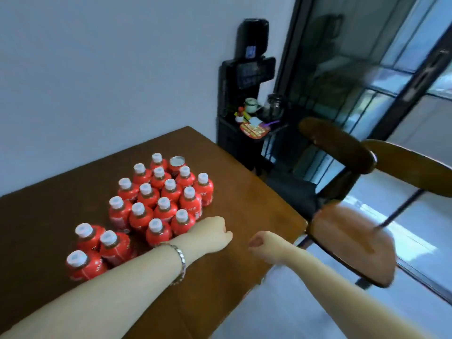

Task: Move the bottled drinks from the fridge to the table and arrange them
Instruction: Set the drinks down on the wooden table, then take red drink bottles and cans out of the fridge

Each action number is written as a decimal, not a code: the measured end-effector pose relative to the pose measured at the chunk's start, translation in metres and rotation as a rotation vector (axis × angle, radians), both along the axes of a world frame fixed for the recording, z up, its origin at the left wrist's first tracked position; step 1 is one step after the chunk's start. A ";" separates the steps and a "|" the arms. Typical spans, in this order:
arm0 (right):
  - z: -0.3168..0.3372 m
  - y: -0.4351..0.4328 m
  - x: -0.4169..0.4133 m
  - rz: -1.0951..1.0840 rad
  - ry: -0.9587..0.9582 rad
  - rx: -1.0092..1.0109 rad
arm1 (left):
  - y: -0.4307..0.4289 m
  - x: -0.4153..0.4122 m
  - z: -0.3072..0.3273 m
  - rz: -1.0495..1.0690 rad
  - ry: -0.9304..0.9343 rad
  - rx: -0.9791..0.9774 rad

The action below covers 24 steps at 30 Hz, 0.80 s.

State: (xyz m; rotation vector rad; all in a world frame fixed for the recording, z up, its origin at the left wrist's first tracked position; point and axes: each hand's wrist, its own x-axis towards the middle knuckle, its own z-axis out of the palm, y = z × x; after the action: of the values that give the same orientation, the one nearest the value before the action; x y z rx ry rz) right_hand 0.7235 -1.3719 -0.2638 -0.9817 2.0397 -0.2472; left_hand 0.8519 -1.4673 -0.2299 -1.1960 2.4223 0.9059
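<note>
So on the far left a loose trio of bottles point(112, 250) is sitting apart from the main block of bottles point(159, 211), which is standing packed in tidy diagonal rows on the table point(244, 192), red labels and white caps, with one silver-topped one point(177, 161) hiding at the back corner. Left hand point(215, 232), the one with the bracelet point(180, 260), is hovering right beside the front row, fingers curled in and holding nothing. Right hand point(263, 243) is doing the same near the table edge, balled up and empty. Fridge isn't showing anywhere. My worry: that left forearm is passing really close to the trio and the front bottles, so a careless swing is going to knock one over and domino the rest, since they're touching each other. Also the chair point(349, 243) is sitting close by on the right, so turning away fast is risking a bump. I'm guessing the trio needs joining up next.
</note>
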 end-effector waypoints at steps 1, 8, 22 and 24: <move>0.007 0.023 -0.019 -0.041 0.022 0.014 | 0.015 -0.023 0.007 -0.053 0.011 -0.012; 0.061 0.259 -0.163 -0.368 0.196 0.018 | 0.200 -0.212 0.048 -0.374 0.203 -0.060; 0.165 0.712 -0.314 -1.116 0.557 0.137 | 0.630 -0.494 0.128 -1.207 0.342 0.029; 0.179 0.765 -0.328 -1.206 0.576 0.158 | 0.687 -0.531 0.139 -1.309 0.403 0.005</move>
State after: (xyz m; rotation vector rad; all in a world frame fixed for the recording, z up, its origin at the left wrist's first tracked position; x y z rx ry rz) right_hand 0.3952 -0.6068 -0.0849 0.4547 2.9050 -0.4382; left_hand 0.3213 -0.7806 -0.0908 0.7063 2.6726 0.6757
